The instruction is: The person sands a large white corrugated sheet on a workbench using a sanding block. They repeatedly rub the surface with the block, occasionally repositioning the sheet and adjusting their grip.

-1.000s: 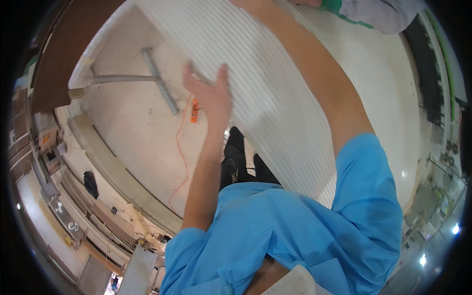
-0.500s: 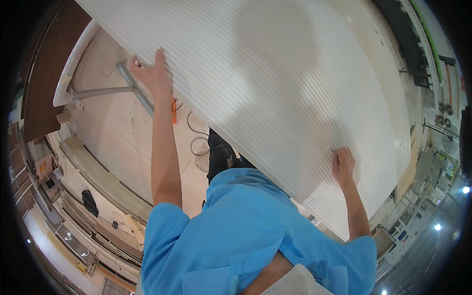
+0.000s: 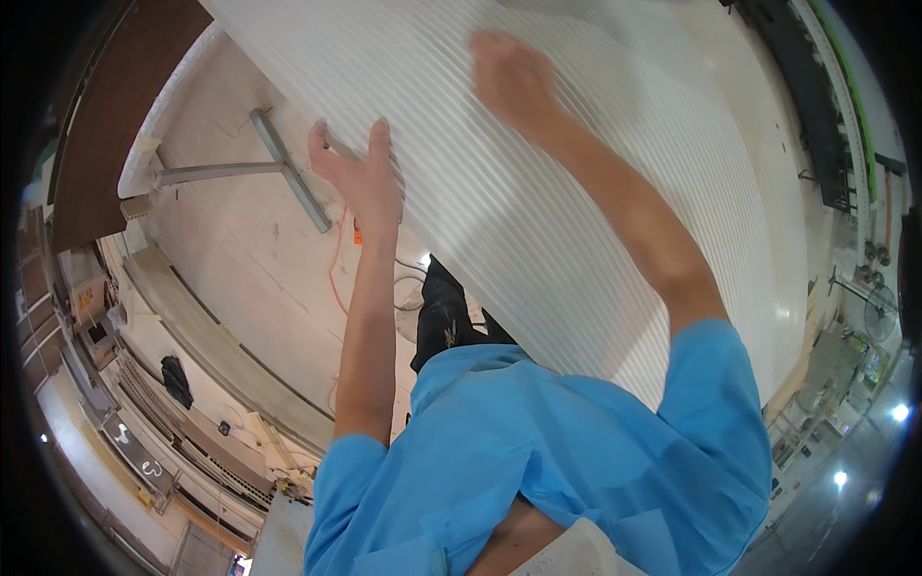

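Note:
A large translucent white ribbed panel point(image 3: 480, 202) stretches from near my waist to the far edge, its long left edge running slantwise past my legs. My left hand point(image 3: 360, 182) is at that left edge, one digit against the ribbed face and another spread away from it. Nothing shows between its spread fingers. Over the middle of the panel is my right hand point(image 3: 514, 82), slightly blurred, with the fingers curled in. Whatever it may hold is hidden. I cannot tell if it touches the ribbed surface.
A grey metal T-shaped stand leg point(image 3: 288, 173) is on the pale floor at the left. An orange cord point(image 3: 338, 264) lies beside my legs. Long boards point(image 3: 221, 346) run along the lower left, and a standing fan point(image 3: 879, 312) is at the right.
My right hand has moved from the panel's near right part up and left across it. The left hand and panel appear shifted rightward, partly because the view has turned.

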Motion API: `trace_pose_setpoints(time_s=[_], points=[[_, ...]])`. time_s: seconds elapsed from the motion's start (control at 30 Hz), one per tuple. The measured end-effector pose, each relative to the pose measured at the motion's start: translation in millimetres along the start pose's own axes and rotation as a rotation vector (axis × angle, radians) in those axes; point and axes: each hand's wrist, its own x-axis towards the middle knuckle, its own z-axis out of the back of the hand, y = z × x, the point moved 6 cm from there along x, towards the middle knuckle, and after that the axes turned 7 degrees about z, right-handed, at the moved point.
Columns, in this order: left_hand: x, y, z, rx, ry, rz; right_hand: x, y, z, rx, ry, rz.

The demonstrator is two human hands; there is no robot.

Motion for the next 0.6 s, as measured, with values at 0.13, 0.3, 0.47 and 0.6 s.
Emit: trace_pose_setpoints(time_s=[0.13, 0.3, 0.47, 0.6], points=[[1, -2, 0, 0.015, -0.01, -0.037, 10, 3, 8, 0.103, -0.177, 0.069], [3, 0, 0, -0.036, -0.015, -0.064, -169, 0, 94, 0.0, -0.145, 0.064], [5, 1, -1, -0.055, -0.002, -0.033, -273, -20, 138, 0.115, -0.022, -0.275], [10, 2, -1, -0.09, 0.013, -0.023, -273, -19, 136, 0.088, -0.122, -0.316]])
